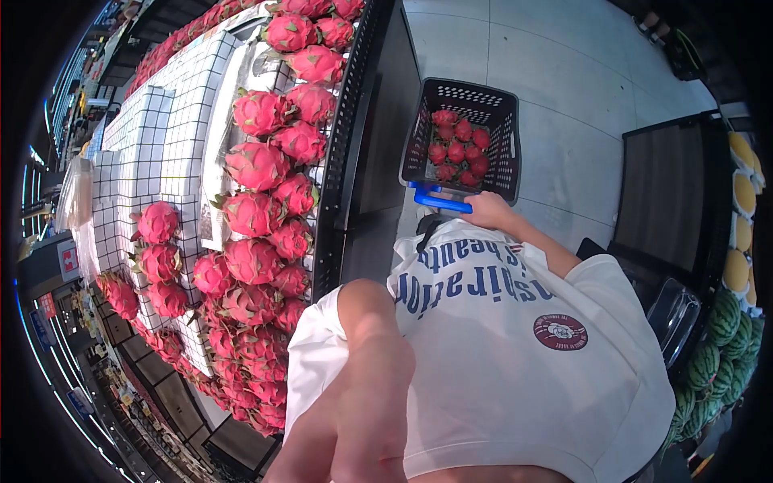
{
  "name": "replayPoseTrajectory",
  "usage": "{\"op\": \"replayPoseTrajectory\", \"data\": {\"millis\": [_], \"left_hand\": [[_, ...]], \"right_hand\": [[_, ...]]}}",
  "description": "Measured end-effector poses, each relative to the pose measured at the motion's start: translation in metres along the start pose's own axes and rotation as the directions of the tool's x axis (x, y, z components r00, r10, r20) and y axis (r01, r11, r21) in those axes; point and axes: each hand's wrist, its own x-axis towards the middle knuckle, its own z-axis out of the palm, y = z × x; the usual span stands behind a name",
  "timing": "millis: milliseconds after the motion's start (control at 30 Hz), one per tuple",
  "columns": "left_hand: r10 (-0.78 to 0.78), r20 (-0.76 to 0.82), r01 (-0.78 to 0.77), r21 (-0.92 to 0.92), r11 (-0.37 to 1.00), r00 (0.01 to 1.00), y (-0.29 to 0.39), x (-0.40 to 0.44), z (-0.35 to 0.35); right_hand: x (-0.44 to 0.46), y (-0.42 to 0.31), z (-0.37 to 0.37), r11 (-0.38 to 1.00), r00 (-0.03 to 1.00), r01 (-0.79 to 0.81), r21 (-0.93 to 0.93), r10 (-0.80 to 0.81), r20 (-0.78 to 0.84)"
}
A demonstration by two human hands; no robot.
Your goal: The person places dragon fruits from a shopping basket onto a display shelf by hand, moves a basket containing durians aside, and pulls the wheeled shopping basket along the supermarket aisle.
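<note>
My right hand [489, 211] is closed around the blue handle [443, 203] of a black shopping basket [515, 145]. Several red fruits, apparently dragon fruits [456, 151], lie in the bottom of the basket. My left arm is bent sharply at the elbow and comes up close to the camera. The left hand [342, 451] is near the lower edge, blurred and partly cut off, so its fingers do not show. Left of my body, a display carries rows of pink dragon fruits [256, 165] behind a black perforated rim [342, 153].
White grid-patterned boxes [189, 121] are stacked behind the dragon fruits. On the right are a dark display stand [672, 193], yellow fruits [741, 197] and watermelons [725, 322]. Grey tiled floor [555, 64] surrounds the basket. Another person's foot [656, 32] shows at top right.
</note>
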Motion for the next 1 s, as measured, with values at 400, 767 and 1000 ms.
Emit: {"op": "replayPoseTrajectory", "data": {"millis": [400, 767, 1000], "left_hand": [[0.123, 0.037, -0.123, -0.003, 0.992, 0.992, -0.012, 0.002, -0.001], [0.139, -0.012, -0.139, 0.006, 0.990, 0.990, -0.009, -0.006, 0.006], [0.220, 0.064, -0.188, -0.327, 0.926, 0.973, 0.045, -0.066, -0.004]], "right_hand": [[0.001, 0.005, 0.007, 1.000, 0.999, 0.012, 0.004, -0.012, -0.038], [0.001, 0.010, 0.013, 1.000, 0.996, 0.029, 0.003, -0.029, -0.085], [0.002, 0.013, 0.017, 0.999, 0.994, 0.041, 0.016, -0.039, -0.100]]}}
